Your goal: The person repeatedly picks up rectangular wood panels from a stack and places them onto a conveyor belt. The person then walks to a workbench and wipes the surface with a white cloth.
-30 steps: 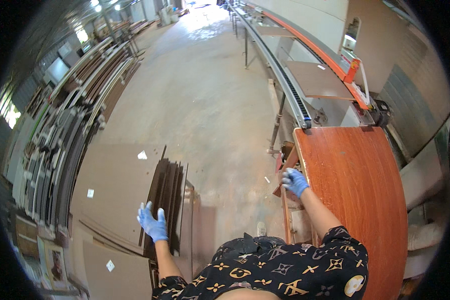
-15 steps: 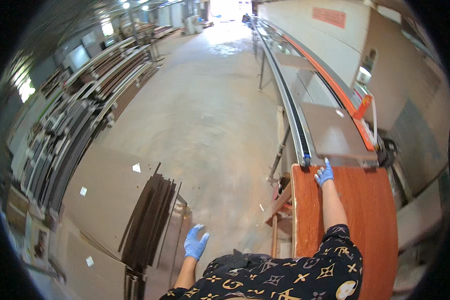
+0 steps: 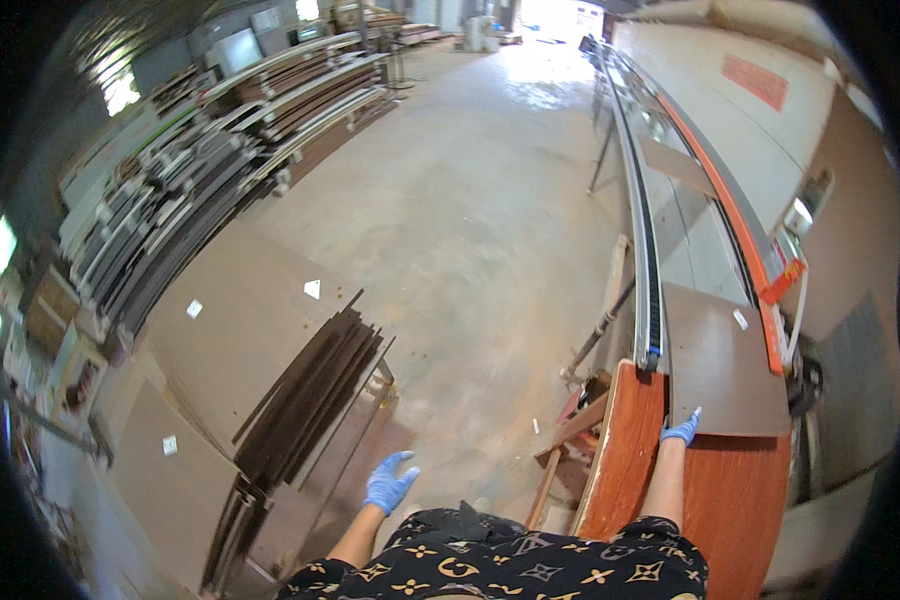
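Right grip (image 3: 681,430) touches a flat brown panel (image 3: 722,365), white-labelled.

Can't count fingers on right hand (image 3: 679,431) at near-left corner of brown panel (image 3: 725,360), mostly hidden there. Can't see counter (image 3: 735,500) under panel; lose near end at lower picture edge too. Can't read white label (image 3: 740,319), too small. Can't separate stacked boards (image 3: 175,215) at left, blurred.

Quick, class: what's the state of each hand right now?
Left blue-gloved hand: open, empty.
Right blue-gloved hand: touching a flat brown rectangular panel at its near-left corner; whether closed on it cannot be told.
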A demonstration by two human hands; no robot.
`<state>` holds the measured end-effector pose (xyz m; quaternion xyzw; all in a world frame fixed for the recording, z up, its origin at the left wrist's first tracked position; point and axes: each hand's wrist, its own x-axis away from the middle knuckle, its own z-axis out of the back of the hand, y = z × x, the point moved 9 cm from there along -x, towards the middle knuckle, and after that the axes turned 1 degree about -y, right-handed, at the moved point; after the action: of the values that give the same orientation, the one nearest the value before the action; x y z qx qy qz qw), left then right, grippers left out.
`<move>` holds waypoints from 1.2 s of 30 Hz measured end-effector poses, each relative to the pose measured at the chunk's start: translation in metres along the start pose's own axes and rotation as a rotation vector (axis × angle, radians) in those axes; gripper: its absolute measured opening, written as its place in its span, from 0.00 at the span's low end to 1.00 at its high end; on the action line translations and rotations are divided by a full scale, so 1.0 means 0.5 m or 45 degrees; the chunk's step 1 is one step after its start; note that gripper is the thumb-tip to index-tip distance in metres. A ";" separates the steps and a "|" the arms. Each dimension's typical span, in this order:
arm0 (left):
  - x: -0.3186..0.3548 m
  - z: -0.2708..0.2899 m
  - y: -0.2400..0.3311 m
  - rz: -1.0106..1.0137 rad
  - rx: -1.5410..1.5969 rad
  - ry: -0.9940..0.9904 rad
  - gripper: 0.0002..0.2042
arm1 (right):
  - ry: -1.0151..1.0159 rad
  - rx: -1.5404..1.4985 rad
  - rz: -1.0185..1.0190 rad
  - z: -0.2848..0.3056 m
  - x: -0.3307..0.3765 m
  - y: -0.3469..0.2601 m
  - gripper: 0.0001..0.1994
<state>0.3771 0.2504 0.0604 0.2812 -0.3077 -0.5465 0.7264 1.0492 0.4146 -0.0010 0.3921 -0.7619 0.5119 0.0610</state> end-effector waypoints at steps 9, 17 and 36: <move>-0.033 -0.290 0.142 -0.258 0.492 -0.803 0.24 | -0.426 0.502 -0.712 0.186 0.482 0.146 0.22; 0.115 -0.463 0.258 0.314 0.715 -1.597 0.26 | 0.782 2.058 0.772 0.509 0.634 -0.288 0.22; -0.048 0.346 0.116 -0.360 0.701 -0.204 0.17 | -0.501 0.747 -0.333 0.175 0.684 0.186 0.23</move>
<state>0.2776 0.2754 0.2132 0.4634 -0.4580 -0.5587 0.5133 0.7807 0.1750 0.0592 0.5776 -0.5237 0.6111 -0.1364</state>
